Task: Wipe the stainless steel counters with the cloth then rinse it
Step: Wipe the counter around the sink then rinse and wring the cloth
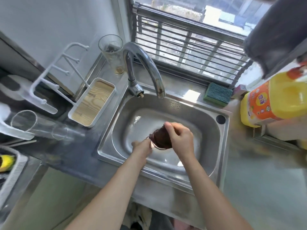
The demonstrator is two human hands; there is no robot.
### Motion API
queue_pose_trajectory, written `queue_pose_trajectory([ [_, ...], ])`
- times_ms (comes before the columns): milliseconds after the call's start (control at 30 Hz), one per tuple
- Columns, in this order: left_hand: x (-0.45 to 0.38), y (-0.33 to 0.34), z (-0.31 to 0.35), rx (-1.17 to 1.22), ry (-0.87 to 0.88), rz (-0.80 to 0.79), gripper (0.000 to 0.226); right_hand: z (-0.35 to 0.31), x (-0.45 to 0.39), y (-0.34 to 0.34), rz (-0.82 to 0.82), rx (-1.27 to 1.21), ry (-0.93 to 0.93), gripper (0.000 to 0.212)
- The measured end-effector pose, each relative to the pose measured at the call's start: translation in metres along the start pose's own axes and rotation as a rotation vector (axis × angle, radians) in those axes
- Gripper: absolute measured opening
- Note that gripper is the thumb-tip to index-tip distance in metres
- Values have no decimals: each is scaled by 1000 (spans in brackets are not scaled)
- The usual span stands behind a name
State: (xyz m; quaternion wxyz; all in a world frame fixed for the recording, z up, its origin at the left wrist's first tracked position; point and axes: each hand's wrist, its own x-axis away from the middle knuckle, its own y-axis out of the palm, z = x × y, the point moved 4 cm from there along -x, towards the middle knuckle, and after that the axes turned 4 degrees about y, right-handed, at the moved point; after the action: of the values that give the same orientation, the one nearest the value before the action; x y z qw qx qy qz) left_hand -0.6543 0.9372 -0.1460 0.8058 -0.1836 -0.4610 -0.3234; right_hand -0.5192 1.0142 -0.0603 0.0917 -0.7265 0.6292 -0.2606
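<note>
We hold the dark cloth (pixel 162 138) bunched over the sink (pixel 221 146). Right hand (pixel 180 138) fingers wrap it; left hand (pixel 143 146) fingers pinch its end. The steel bench (pixel 259 171) sits by a window (pixel 191 39).

Home kitchen, sink corner beneath a window.
A steel sink (pixel 221 130) with curved faucet (pixel 144 63); behind it a scrub sponge (pixel 218 94), left a drinking glass (pixel 113 53), right a detergent bottle (pixel 274 98).

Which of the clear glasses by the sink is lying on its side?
The glass on the counter left of the sink, mouth facing left beside the white rack. The other glass stands upright behind the faucet in the back corner.
</note>
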Motion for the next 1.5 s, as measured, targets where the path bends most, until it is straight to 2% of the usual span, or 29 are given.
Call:
queue_pose_trajectory([
  [33, 7, -2, 3, -114, -3, 3, 57, -9, 4, 0, -80, -54, 3, 21],
  [100, 22, 1, 9, -238, 3, -116, 22, -18, 8, -1, -230, -170, 66, 21],
  [133, 29, 4, 11, -219, 5, -192, 17, -17, 8, -3, -294, -244, 113, 21],
  [200, 39, 11, 14, -124, -5, -329, 23, -14, 9, -7, -410, -454, 215, 25],
  [267, 43, 16, 17, -55, -1, -417, 24, -10, 11, -11, -436, -539, 261, 27],
  [333, 43, 18, 20, -3, 20, -457, 19, -6, 8, -16, -330, -329, 183, 23],
  [367, 39, 17, 21, 6, 72, -418, 14, -4, 7, -19, -240, -183, 125, 20],
  [433, 26, 9, 28, -42, 240, -187, 10, -1, 7, -28, -6, 0, 62, 18],
  [500, 20, 0, 39, -39, 334, -2, 10, -3, 8, -39, 189, 37, 51, 18],
  [533, 20, 0, 43, -28, 323, 6, 9, -3, 7, -41, 199, 25, 58, 19],
  [600, 20, 5, 44, -108, 229, -48, 15, 0, 1, -34, 84, -15, 78, 21],
  [700, 34, 19, 25, -311, -122, -301, 48, -4, -4, -21, -94, -234, 79, 29],
  [767, 38, 30, 14, -315, -217, -475, 70, -7, -9, -20, -130, -367, 88, 29],
  [833, 37, 38, 12, -204, -167, -515, 64, -8, -12, -20, -133, -386, 100, 24],
  [900, 27, 39, 17, -80, -44, -365, 40, -5, -18, -25, -26, -238, 80, 19],
  [933, 19, 36, 21, -121, 43, -273, 39, -4, -20, -31, 56, -136, 62, 18],
  [1033, 11, 21, 41, -445, 252, 21, 67, -9, -17, -47, 302, 65, 1, 22],
  [1100, 12, 13, 55, -483, 412, 149, 60, -6, -18, -51, 378, 111, -6, 28],
  [1200, 12, 10, 64, -297, 543, 52, 52, 0, -24, -48, 375, 52, 30, 30],
  [1300, 4, 6, 59, 11, 478, -98, 55, 3, -29, -45, 306, -62, 91, 38],
  [1333, 2, 5, 61, 38, 484, -127, 49, 4, -29, -46, 311, -70, 92, 40],
  [1400, 4, 2, 66, -39, 529, -120, 42, 4, -28, -50, 367, -27, 82, 39],
  [1500, -6, -9, 64, -174, 444, -33, 56, 12, -32, -58, 431, 22, 144, 38],
])
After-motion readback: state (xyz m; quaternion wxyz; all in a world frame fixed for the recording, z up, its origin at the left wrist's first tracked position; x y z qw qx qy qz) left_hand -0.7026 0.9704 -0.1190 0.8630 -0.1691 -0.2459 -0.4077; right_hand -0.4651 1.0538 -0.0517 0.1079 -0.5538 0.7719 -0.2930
